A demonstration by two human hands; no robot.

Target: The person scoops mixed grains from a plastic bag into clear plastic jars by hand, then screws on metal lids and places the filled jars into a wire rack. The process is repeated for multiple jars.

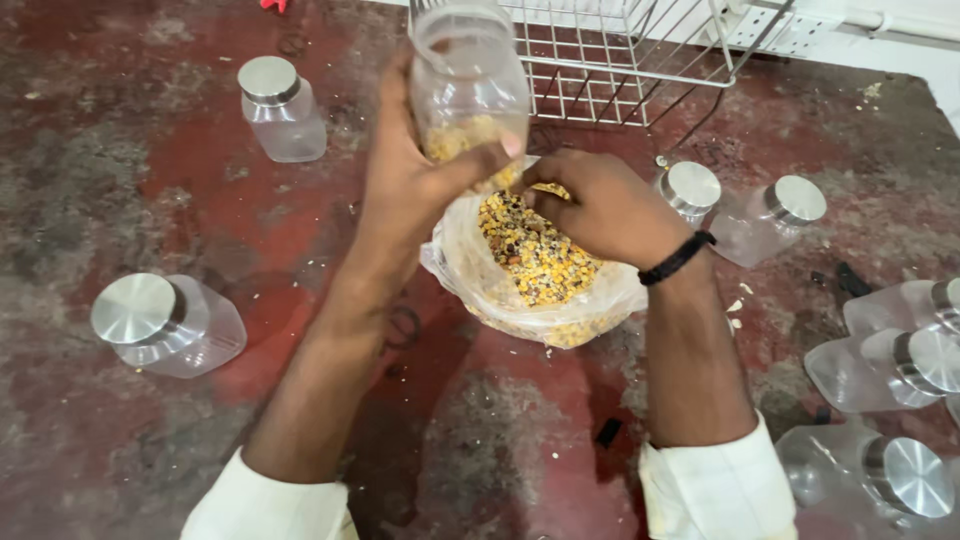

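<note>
1. My white cuffs sit at the bottom edge, both forearms reaching out over the worn red worktop (120, 200).
2. To my near right lie several clear plastic jars with silver lids, one lying jar (870, 470) closest to my sleeve, more above it at the right edge.
3. To my near left, another lidded jar (168, 322) lies on its side, well apart from my arms.
4. Between my arms sits the clear plastic bag (535, 275), open, with a mix of yellow split lentils and dark seeds inside.
5. My right hand (600, 205), a black band at the wrist, is curled at the bag's mouth, fingers pinched on some of the mix.
6. My left hand (415, 175) is wrapped around an open clear jar (468, 85), tilted just above the bag, with some of the mix already in it.
7. Beyond, two lidded jars lie to the right of the bag, one stands far left (281, 108), and a white wire rack (620, 55) sits at the far edge.
</note>
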